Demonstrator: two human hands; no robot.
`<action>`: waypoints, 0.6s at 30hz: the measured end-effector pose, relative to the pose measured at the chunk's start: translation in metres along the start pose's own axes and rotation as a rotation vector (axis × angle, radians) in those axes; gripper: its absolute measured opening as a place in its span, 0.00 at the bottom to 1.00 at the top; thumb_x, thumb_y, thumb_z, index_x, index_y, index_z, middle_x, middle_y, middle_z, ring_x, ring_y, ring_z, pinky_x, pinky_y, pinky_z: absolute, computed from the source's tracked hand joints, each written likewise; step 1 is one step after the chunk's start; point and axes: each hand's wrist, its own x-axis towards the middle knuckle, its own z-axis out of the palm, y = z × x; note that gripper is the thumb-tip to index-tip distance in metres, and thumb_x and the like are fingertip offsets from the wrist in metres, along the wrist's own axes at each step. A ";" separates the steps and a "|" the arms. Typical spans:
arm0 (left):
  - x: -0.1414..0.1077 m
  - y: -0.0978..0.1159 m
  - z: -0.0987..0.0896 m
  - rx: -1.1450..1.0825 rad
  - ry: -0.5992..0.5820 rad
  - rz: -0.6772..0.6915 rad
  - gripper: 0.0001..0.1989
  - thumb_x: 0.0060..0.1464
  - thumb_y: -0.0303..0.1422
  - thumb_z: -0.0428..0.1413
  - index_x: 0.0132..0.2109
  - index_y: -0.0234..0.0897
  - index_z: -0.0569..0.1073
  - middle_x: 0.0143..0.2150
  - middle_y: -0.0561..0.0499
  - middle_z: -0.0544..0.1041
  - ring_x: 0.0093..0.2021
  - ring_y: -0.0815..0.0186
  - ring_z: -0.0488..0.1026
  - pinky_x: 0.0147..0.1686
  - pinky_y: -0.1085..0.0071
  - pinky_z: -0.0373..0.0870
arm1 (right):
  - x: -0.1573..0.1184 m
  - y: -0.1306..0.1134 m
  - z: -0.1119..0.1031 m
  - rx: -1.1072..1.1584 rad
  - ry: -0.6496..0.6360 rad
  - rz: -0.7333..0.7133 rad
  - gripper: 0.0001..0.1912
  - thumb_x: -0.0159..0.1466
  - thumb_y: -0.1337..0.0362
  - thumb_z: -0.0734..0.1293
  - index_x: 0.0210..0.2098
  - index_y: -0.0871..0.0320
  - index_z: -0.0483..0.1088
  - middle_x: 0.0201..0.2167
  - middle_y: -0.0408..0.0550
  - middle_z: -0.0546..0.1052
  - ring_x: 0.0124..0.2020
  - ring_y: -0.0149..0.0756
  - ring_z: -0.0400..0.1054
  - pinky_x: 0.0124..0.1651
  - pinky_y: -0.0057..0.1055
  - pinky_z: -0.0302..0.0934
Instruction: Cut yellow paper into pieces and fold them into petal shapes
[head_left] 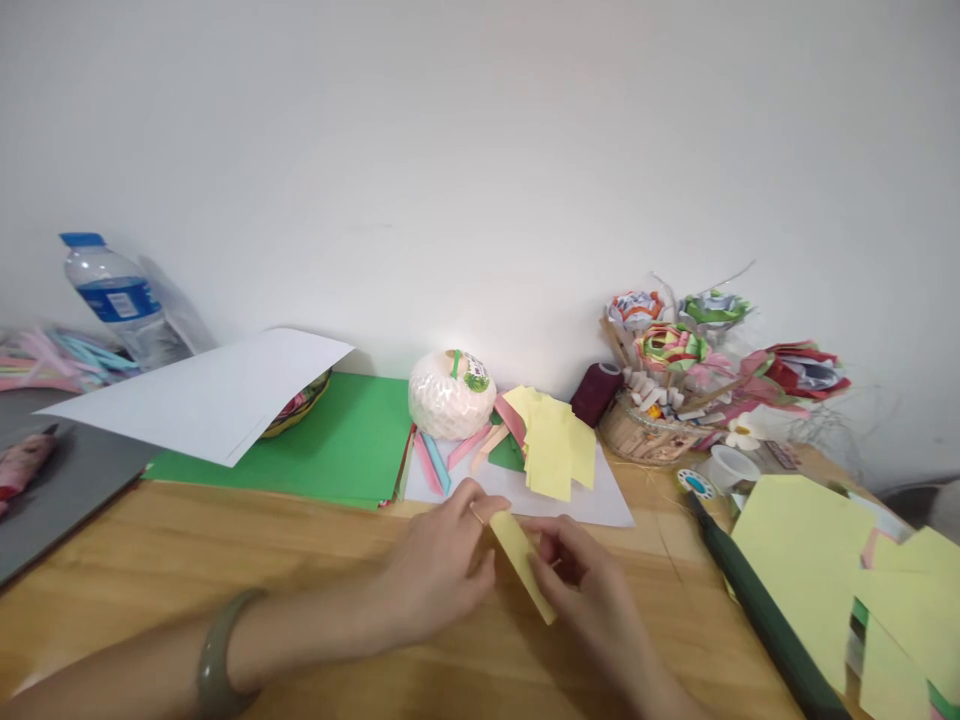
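Observation:
A narrow folded strip of yellow paper (517, 560) is held between my two hands above the wooden table (315, 560). My left hand (450, 560), with a ring on a finger and a bangle (217, 650) on the wrist, pinches the strip's upper end. Closed on its right edge, my right hand (585, 580) grips it with thumb and fingers. Behind the hands, a stack of yellow paper pieces (547, 440) lies on a white sheet (611, 500), together with pink and blue folded strips (433, 462).
At the back stand a wrapped white ball-shaped item (450, 395), a dark thread spool (596, 392) and a basket (649, 435) of paper flowers. Green sheets (360, 440) and a water bottle (124, 300) are left; a dark green long tool (757, 600) and yellow sheets (810, 570) lie right.

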 end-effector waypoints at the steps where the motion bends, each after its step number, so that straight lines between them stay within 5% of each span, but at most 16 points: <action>1: -0.002 0.003 -0.001 -0.094 -0.006 -0.059 0.18 0.52 0.25 0.49 0.51 0.38 0.63 0.40 0.51 0.70 0.33 0.67 0.69 0.32 0.71 0.67 | -0.002 0.002 0.001 -0.046 0.043 -0.048 0.12 0.59 0.66 0.59 0.41 0.56 0.69 0.24 0.40 0.64 0.25 0.30 0.61 0.28 0.27 0.58; 4: -0.005 0.011 -0.001 -0.314 -0.089 -0.118 0.17 0.50 0.33 0.56 0.48 0.38 0.64 0.35 0.54 0.72 0.34 0.66 0.70 0.33 0.72 0.66 | -0.009 0.002 0.005 -0.098 0.089 -0.146 0.13 0.61 0.67 0.57 0.45 0.55 0.65 0.26 0.42 0.67 0.27 0.31 0.64 0.32 0.28 0.62; 6: -0.006 0.013 0.001 -0.386 -0.131 -0.126 0.24 0.42 0.37 0.62 0.46 0.39 0.66 0.39 0.54 0.73 0.37 0.64 0.70 0.35 0.71 0.66 | -0.013 -0.002 0.005 -0.035 0.007 -0.174 0.15 0.64 0.67 0.55 0.49 0.53 0.60 0.32 0.45 0.70 0.32 0.32 0.67 0.36 0.29 0.64; 9: -0.004 0.010 0.008 -0.512 -0.115 -0.133 0.20 0.43 0.31 0.61 0.46 0.40 0.67 0.43 0.53 0.74 0.42 0.63 0.70 0.40 0.70 0.65 | -0.017 -0.012 0.002 0.062 -0.173 -0.256 0.19 0.66 0.67 0.52 0.55 0.50 0.51 0.44 0.49 0.70 0.43 0.33 0.68 0.43 0.32 0.65; 12: -0.001 -0.001 0.016 -0.664 -0.082 -0.206 0.17 0.48 0.25 0.55 0.48 0.38 0.67 0.45 0.52 0.74 0.42 0.65 0.70 0.40 0.71 0.65 | -0.015 -0.015 -0.001 -0.012 -0.212 -0.378 0.23 0.65 0.69 0.54 0.58 0.50 0.46 0.50 0.53 0.66 0.49 0.35 0.65 0.48 0.35 0.64; 18: 0.003 -0.022 0.019 -0.845 -0.079 -0.293 0.05 0.55 0.31 0.50 0.36 0.33 0.69 0.35 0.51 0.76 0.34 0.68 0.71 0.33 0.74 0.66 | -0.004 0.006 0.000 -0.347 -0.245 -0.540 0.19 0.63 0.74 0.57 0.53 0.55 0.56 0.44 0.52 0.70 0.45 0.36 0.65 0.45 0.35 0.64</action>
